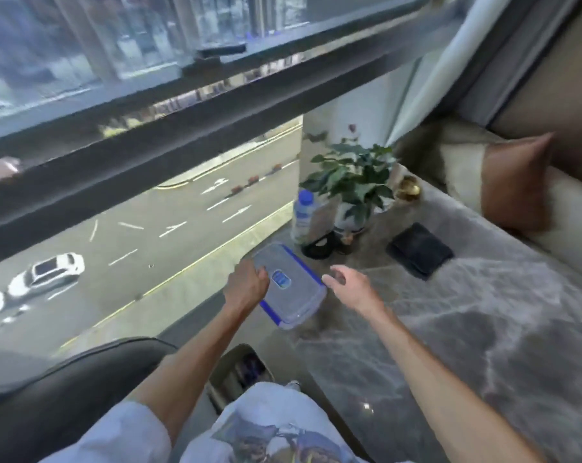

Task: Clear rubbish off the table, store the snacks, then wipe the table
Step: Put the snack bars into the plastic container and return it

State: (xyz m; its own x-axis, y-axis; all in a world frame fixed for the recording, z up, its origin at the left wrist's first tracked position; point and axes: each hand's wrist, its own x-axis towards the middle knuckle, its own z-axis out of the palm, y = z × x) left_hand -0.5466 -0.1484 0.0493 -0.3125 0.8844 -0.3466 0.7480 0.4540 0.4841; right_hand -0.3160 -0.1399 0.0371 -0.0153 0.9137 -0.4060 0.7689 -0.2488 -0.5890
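A clear plastic storage box with a blue-rimmed lid rests at the near left corner of the grey marble table. My left hand grips the box's left edge, thumb on the lid. Just to the right of the box, my right hand hovers with its fingers spread and holds nothing. The box's contents cannot be made out through the lid.
A water bottle with a blue cap, a potted plant and a black round object stand behind the box. A black wallet lies further right. A bin sits on the floor below the table edge; a large window fills the left.
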